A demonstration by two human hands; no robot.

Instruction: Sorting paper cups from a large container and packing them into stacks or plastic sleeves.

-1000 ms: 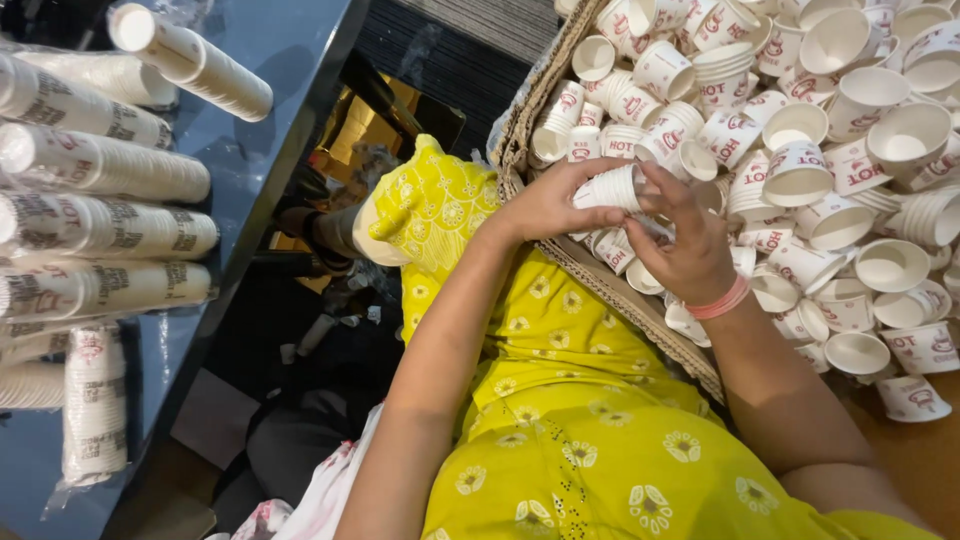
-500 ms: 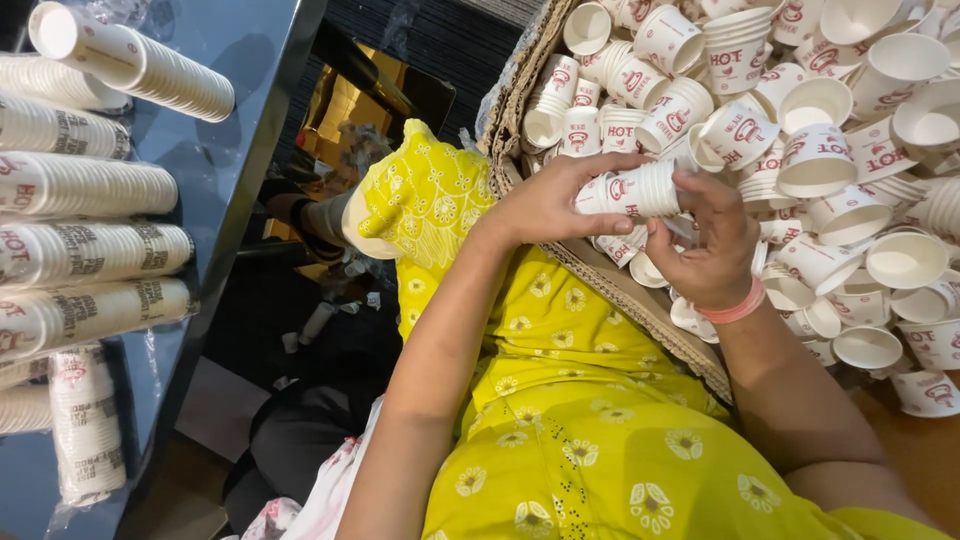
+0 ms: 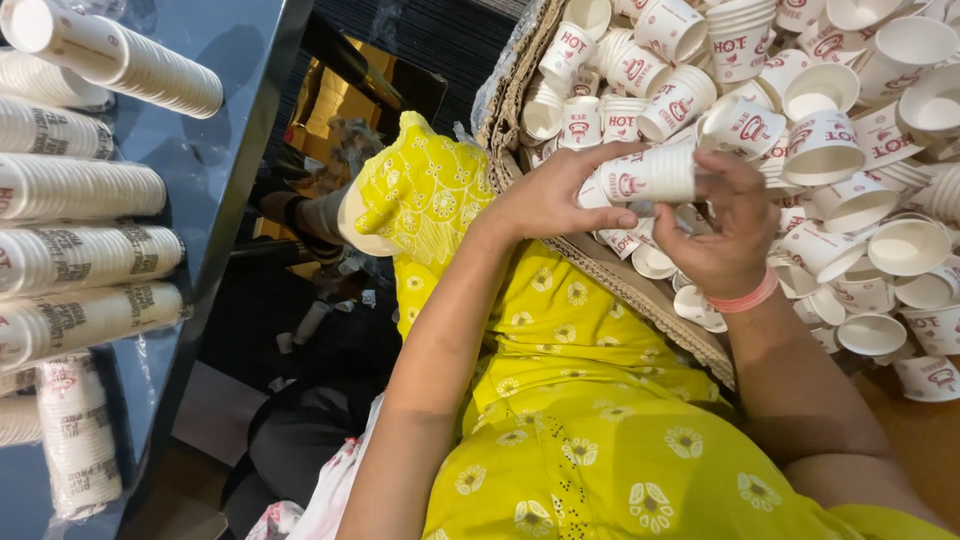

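1. short stack of nested white paper cups [image 3: 655, 175] with red print: held on its side, level, between both hands, just above the near edge of the loose cups.
2. left hand [image 3: 548, 200]: fingers curled around the left end of the stack, thumb on top and fingertips pressed underneath, closed on it.
3. right hand [image 3: 722, 235]: fingers bent and close together around the right end of the stack, thumb side up; closed on the same stack.
4. pink band [image 3: 745, 297]: worn around the right wrist.
5. loose cups [image 3: 850, 120]: a dense heap of the same white, red-printed cups, some upright, some tipped, some nested, filling the upper right of the view directly behind the hands.
6. cardboard edge [image 3: 640, 290]: brown, frayed, running diagonally under the hands and bounding the heap on its near side.
7. yellow floral garment [image 3: 590, 430]: covers the person's lap below the forearms.
8. dark blue table [image 3: 215, 140]: at the left, well apart from the hands.
9. long cup stacks [image 3: 85, 255]: lying on their sides on the table in rows, some in clear wrap.
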